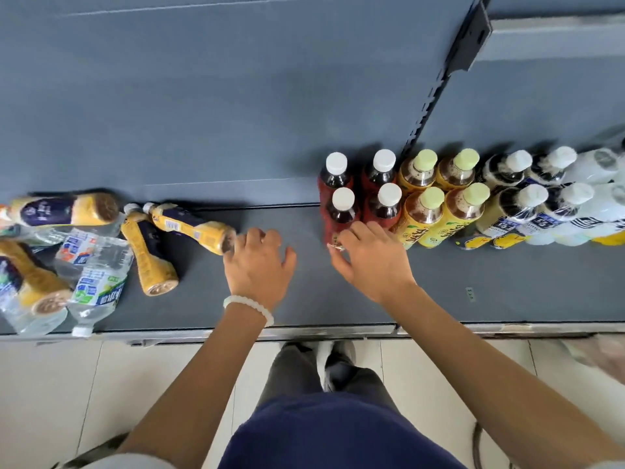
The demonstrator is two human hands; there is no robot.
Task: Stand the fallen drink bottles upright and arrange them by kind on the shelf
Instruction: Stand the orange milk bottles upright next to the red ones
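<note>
Several drink bottles lie fallen at the shelf's left: yellow-and-navy ones (194,228) and clear water bottles (98,286). Upright at the right stand red-labelled dark drinks with white caps (341,211), yellow tea bottles with green caps (422,211) and white-capped bottles with navy labels (517,208), grouped by kind. My left hand (258,265) reaches to the base of the nearest fallen yellow-and-navy bottle; its fingertips touch the base and the thumb is spread away. My right hand (368,258) rests its fingertips against the front red-labelled bottle, thumb apart.
The grey shelf board (338,299) has bare room between the fallen pile and the standing rows, and in front of the rows. A slotted upright (426,110) rises behind the bottles. My legs and shoes stand on the tiled floor (422,367) below the shelf edge.
</note>
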